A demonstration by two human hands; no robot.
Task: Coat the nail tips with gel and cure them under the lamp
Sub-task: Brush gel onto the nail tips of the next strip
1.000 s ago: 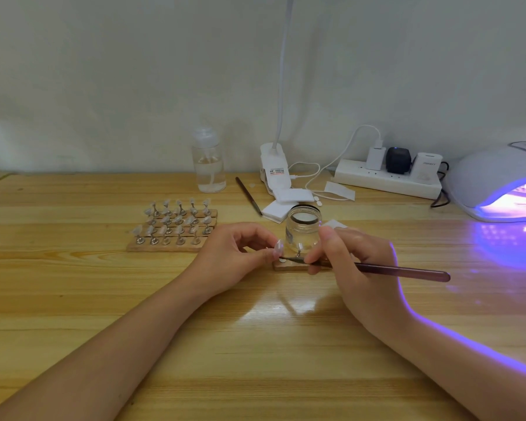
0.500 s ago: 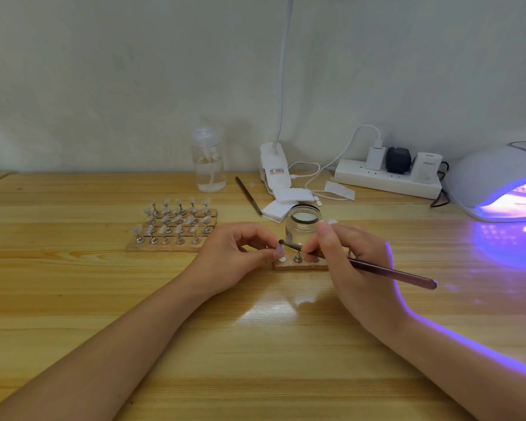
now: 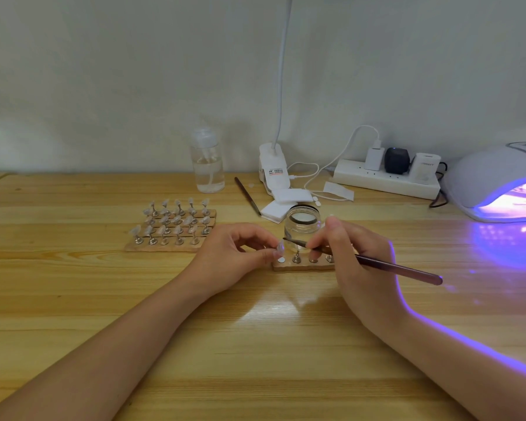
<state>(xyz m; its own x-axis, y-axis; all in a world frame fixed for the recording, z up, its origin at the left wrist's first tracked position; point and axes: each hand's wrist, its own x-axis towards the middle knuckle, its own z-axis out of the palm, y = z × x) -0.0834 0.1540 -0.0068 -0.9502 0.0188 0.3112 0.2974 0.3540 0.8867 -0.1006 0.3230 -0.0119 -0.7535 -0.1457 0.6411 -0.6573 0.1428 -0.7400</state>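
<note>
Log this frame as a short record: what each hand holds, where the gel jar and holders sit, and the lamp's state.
left hand: pinches a nail tip above the small holder strip
right hand: grips a brush, bristle end toward the nail tip
gel jar: open, just behind the strip
holder rack: left of the hands, rows of tips mounted
curing lamp: far right, glowing purple
table: wooden

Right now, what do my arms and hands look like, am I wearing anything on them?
Both forearms are bare, with no sleeves in view. The left hand and right hand show no gloves, rings, watch or bracelets. Violet light from the lit nail lamp traces the outer edge of the right forearm.
</note>
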